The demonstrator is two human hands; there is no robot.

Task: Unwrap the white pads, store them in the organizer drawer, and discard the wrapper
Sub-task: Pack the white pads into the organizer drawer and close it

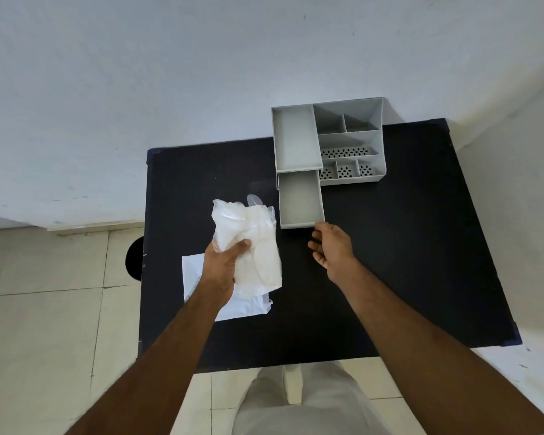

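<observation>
My left hand (222,263) grips a clear plastic wrapper with white pads (258,243) inside, held above the black table (405,246). The grey organizer (349,142) stands at the table's far side. Its drawer (300,199) is pulled out toward me and looks empty. My right hand (332,248) hovers just below the drawer's front edge, fingers loosely curled, holding nothing.
A flat white sheet or bag (233,302) lies on the table under my left hand. A white wall runs behind the table, with tiled floor to the left. A dark round object (135,259) shows beside the table's left edge.
</observation>
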